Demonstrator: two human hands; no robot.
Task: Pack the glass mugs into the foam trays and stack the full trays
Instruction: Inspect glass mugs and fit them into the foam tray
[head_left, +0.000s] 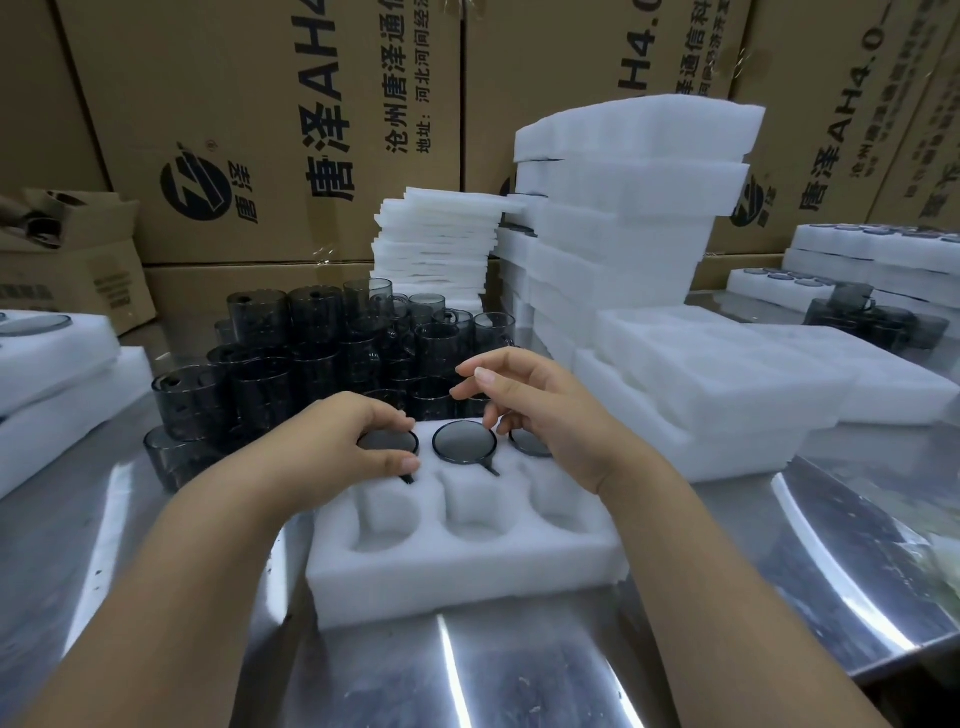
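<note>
A white foam tray (467, 577) with six pockets lies on the steel table in front of me. Its far row holds three dark glass mugs, sunk in so only their round faces show. My left hand (343, 441) grips the left mug (389, 441), thumb on the near rim and fingers on the far rim. The middle mug (464, 440) sits untouched. My right hand (545, 410) hovers with loosely spread fingers over the right mug (527, 441), partly hiding it and holding nothing. The three near pockets are empty.
A pile of loose smoky mugs (311, 353) stands just behind the tray. Foam trays (675, 395) lie stacked at the right, a tall foam stack (623, 218) and thin foam sheets (436, 249) behind. Cardboard cartons (260, 130) wall the back.
</note>
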